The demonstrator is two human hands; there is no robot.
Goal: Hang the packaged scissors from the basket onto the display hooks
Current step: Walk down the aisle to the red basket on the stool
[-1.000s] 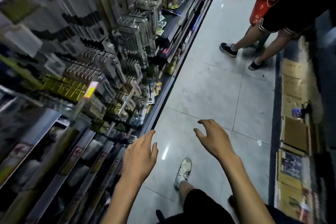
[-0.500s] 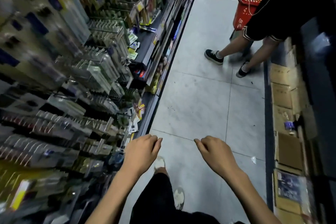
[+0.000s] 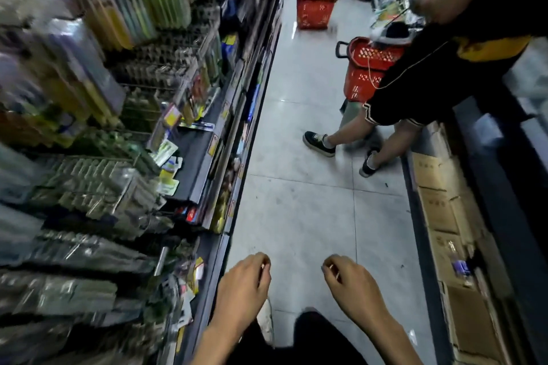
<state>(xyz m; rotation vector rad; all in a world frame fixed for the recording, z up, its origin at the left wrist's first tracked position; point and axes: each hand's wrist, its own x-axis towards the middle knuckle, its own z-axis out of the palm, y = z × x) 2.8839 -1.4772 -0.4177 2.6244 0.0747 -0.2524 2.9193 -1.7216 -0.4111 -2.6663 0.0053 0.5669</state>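
Both forearms extended forward, side by side. Left grip (image 3: 243, 290) and right grip (image 3: 353, 287): palms down, fingers loosely curled, empty.

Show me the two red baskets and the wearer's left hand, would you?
nearer red basket (image 3: 363, 80), head view, on its mesh front wall.
farther red basket (image 3: 313, 10), head view, on its side wall.
left hand (image 3: 241, 286), head view, on the back of the hand.

The left hand (image 3: 243, 290) and right hand (image 3: 353, 287) are sinking lower in view, their once-spread fingers curling loosely inward, while the farther red basket (image 3: 314, 7) is coming fully into sight.
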